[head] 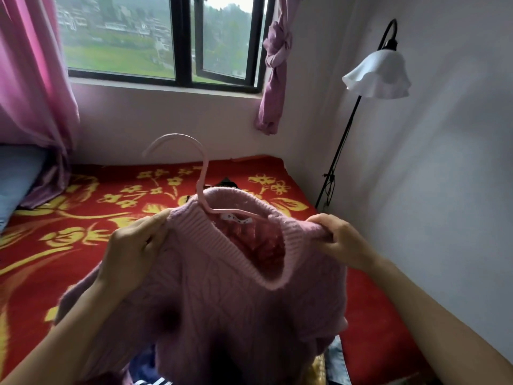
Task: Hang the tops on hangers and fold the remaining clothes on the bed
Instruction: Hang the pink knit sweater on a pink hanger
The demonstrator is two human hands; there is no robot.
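Observation:
A pink knitted sweater (222, 295) hangs in the air over the bed, its ribbed neck open toward me. A pale pink hanger (204, 173) sticks up out of the neck, its hook curving left and its arms hidden inside the knit. My left hand (133, 248) grips the sweater's left shoulder by the collar. My right hand (337, 237) pinches the right shoulder at the collar's edge. More clothes, dark blue and denim (336, 359), lie under the sweater at the near edge, mostly hidden.
The bed (83, 223) has a red cover with yellow flowers. A dark garment (226, 182) lies behind the sweater. A blue pillow (16, 184) sits at the left, pink curtains (30, 79) by the window, and a floor lamp (377, 73) stands at the right wall.

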